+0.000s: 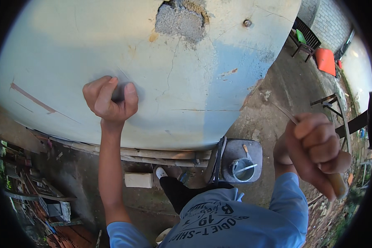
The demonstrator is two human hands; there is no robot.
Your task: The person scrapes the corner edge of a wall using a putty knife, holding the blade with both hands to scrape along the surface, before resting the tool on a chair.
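My left hand is closed close against the pale, cracked wall, with a dark shadow beside it; what it holds, if anything, is hidden. My right hand grips a scraper with a yellowish handle, its thin metal blade angled up toward the upper left, off the wall's edge in this view. A broken patch of rough grey mortar shows at the top of the wall, and a faded blue band runs down its right side.
Below, a grey chair holds a bucket and a wooden-handled tool, beside a white block. Bamboo poles lie along the wall. A dark bench, red object and metal frame stand right; scrap wood lies left.
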